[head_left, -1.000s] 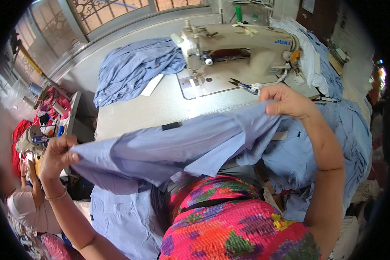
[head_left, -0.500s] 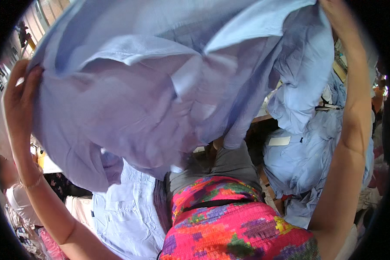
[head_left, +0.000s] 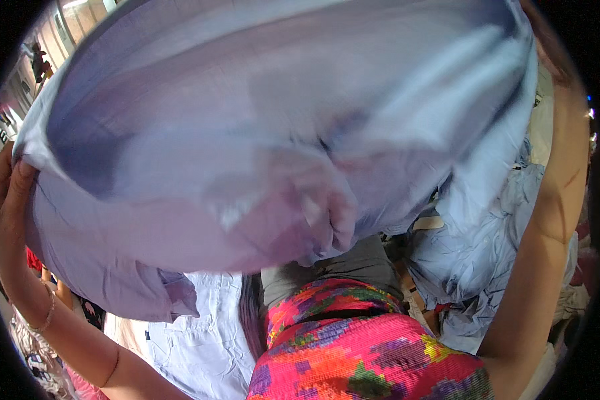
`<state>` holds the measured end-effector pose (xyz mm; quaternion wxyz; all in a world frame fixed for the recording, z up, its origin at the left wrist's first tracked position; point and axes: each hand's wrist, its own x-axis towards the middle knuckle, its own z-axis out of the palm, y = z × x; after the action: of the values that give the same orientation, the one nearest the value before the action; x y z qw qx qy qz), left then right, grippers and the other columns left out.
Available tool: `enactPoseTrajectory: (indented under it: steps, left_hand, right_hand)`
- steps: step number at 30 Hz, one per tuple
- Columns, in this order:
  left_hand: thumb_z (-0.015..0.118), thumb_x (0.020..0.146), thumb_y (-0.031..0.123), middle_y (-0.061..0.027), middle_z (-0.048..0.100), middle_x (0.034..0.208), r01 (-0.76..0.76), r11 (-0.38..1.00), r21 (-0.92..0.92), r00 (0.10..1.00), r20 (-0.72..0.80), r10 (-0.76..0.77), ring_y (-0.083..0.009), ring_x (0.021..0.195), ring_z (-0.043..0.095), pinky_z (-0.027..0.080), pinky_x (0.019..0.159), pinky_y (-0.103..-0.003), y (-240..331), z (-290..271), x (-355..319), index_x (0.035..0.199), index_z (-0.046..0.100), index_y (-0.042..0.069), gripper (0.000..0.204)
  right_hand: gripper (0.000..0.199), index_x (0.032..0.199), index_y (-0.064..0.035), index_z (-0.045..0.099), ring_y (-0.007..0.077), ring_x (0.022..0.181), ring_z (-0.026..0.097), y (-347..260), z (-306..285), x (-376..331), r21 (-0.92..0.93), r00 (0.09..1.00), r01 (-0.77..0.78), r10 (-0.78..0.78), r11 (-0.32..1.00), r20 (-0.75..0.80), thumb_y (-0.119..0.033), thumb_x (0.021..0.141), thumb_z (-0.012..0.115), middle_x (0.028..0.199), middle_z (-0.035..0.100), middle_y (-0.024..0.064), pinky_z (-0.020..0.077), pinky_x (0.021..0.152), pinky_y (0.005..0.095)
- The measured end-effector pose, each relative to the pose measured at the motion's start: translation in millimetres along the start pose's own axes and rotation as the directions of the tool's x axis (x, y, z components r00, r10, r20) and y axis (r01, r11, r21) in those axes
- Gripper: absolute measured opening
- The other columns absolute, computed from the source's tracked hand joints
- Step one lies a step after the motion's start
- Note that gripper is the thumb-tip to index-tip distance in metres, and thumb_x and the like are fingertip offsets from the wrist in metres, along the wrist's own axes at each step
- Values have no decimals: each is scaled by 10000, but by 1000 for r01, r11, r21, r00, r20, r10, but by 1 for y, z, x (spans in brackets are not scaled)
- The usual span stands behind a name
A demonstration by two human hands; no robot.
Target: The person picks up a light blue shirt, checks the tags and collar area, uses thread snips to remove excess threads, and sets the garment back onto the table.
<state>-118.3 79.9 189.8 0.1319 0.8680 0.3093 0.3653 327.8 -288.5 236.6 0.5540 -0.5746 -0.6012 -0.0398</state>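
A light blue shirt [head_left: 260, 160] is stretched wide between my raised arms and fills most of the upper picture, its cloth billowing and partly blurred. My left hand [head_left: 8, 187] is closed on its edge at the far left, with the fingers behind and the thumb in front. At the upper right, my right hand [head_left: 548, 50] grips the opposite edge; its fingertips are mostly hidden by cloth and the dark rim. The lower part of the shirt hangs down in front of my lap.
On my left, several folded light blue shirts [head_left: 197, 337] lie stacked beside my grey trousers [head_left: 337, 270]. A loose heap of blue garments [head_left: 467, 250] sits on my right, with a pale tag [head_left: 428, 223] near it. Light-coloured cloth [head_left: 47, 340] is piled at the far left.
My hands have moved farther apart, the left one outward and lower, the right one outward. The shirt has opened into a broad, tauter sheet, and its loose folds have swung.
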Motion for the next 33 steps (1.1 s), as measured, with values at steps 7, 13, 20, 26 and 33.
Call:
enactPoseTrajectory:
  steps: [7, 13, 20, 26, 33]
  left_hand:
    - [609, 887, 171, 1, 564, 728, -13, 1000, 13, 927, 375, 7, -75, 692, 471, 403, 623, -263, -28, 144, 43, 891, 623, -22, 193]
    - [567, 876, 206, -211, 624, 734, 0, 991, 131, 923, 382, -51, -326, 705, 622, 455, 651, -432, -135, 371, 53, 809, 605, -26, 244]
    - [555, 825, 84, -171, 620, 913, 37, 975, 217, 994, 89, -58, -381, 838, 602, 476, 724, -478, -153, 434, 20, 949, 614, 41, 144]
    - [633, 816, 24, -60, 596, 817, -70, 970, -233, 979, 170, 111, -187, 678, 543, 466, 635, -321, -109, 429, 33, 958, 622, 25, 143]
    - [764, 761, 138, -51, 576, 943, -19, 891, -454, 783, 547, 296, -180, 839, 538, 436, 745, -297, -68, 429, 20, 931, 615, 22, 254]
  right_hand:
    - [57, 809, -39, 621, 137, 810, 597, 181, 40, -1, 198, 908, -325, 247, 925, 338, -76, 788, 583, 835, 634, 21, 465, 738, 282]
    - [219, 760, -36, 695, 251, 835, 654, 376, 157, -64, -501, 842, -324, 486, 802, 235, -22, 753, 476, 822, 702, 146, 504, 770, 372]
    - [238, 1078, -68, 622, 327, 987, 564, 370, 231, -109, -723, 967, -85, 233, 685, 106, -147, 872, 536, 1100, 582, 127, 452, 862, 429]
    - [419, 1182, -44, 580, 259, 1187, 479, 338, 253, -125, -95, 844, -205, 225, 974, 487, -174, 807, 716, 1216, 537, 108, 375, 1008, 385]
    - [412, 1199, -44, 566, 274, 1204, 479, 339, 244, -99, 131, 713, -305, 135, 943, 688, -98, 804, 673, 1268, 506, 117, 341, 1054, 368]
